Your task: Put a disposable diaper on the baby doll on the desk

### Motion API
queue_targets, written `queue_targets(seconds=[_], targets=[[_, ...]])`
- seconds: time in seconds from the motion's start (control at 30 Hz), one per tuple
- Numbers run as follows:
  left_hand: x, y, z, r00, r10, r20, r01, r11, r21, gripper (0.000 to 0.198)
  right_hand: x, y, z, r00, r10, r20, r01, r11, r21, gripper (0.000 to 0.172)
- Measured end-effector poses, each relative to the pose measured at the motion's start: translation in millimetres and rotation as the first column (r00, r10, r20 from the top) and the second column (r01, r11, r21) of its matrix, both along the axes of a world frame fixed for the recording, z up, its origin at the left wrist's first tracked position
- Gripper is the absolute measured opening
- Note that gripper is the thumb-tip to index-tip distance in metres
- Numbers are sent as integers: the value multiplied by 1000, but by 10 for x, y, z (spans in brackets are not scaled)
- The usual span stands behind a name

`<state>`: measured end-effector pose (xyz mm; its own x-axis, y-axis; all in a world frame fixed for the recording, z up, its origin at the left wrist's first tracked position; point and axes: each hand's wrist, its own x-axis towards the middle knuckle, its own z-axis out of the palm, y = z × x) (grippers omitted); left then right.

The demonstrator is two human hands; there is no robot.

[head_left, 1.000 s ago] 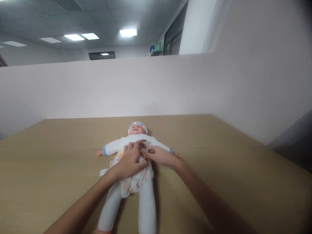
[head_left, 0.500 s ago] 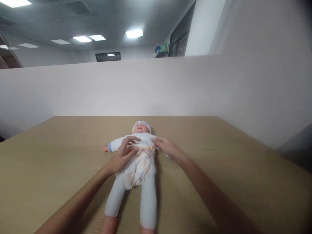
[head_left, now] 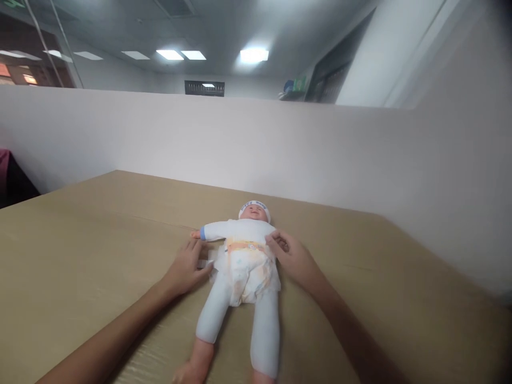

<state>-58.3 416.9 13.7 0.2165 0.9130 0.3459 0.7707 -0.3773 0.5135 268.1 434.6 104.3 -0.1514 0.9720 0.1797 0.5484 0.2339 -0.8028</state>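
A baby doll (head_left: 246, 228) lies on its back in white clothes and a lettered headband, its head at the far end. Round its hips sits a disposable diaper (head_left: 250, 272) with an orange waist strip. The diaper's side wing, with a pale tab (head_left: 206, 263), spreads out on the left. My left hand (head_left: 188, 266) rests beside that tab, thumb and fingers apart, just below the doll's sleeved arm. At the opposite side of the waist, my right hand (head_left: 292, 256) has curled fingers, closed at the diaper's upper corner; their exact grip is partly hidden.
The doll lies on a broad tan table (head_left: 100, 229). A low white partition (head_left: 200, 138) runs along its far edge, and a wall (head_left: 448, 176) stands at right. A dark object with a pink top (head_left: 5, 165) is beyond the left edge.
My left hand has moved off the doll's belly to the diaper's left side, where the wing and tab now show. My right hand stays by the waist, fingers more curled. The view has turned left.
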Motion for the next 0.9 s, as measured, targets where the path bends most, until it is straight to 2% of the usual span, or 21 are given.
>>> queue_targets(seconds=[0.1,0.17,0.23,0.3,0.37,0.43,0.47,0.57,0.7,0.8,0.9], targets=[[61,-48,14,987,55,-148,-60,998,-31,35,-180,-72,19,988,-15,153,-10,987,160,34],[94,-73,40,990,57,-130,-65,996,-54,28,-310,-84,47,975,50,215,-102,965,242,27],[106,-82,61,997,56,-60,-61,995,-79,24,-437,-62,90,945,171,278,-244,937,252,24],[97,-74,59,998,54,15,-52,994,-100,22,-553,-8,136,871,331,364,-424,880,214,25],[78,-49,25,995,51,90,-41,993,-110,18,-647,70,160,746,489,452,-603,784,147,23],[63,-7,-35,980,41,194,-18,993,-119,18,-717,158,139,630,585,512,-710,700,74,18],[61,20,-70,966,34,258,-1,992,-125,19,-742,200,112,593,605,531,-732,681,41,17],[93,115,-160,877,13,480,64,988,-144,23,-791,296,5,550,594,587,-728,685,-10,18],[194,204,-203,685,-7,729,143,982,-124,40,-849,323,-68,522,562,641,-722,691,-18,22],[264,208,-199,563,-22,826,186,977,-101,50,-879,295,-46,518,562,645,-718,696,-29,20],[308,188,-194,485,-36,874,214,974,-79,53,-828,264,16,584,572,576,-708,706,18,19]])
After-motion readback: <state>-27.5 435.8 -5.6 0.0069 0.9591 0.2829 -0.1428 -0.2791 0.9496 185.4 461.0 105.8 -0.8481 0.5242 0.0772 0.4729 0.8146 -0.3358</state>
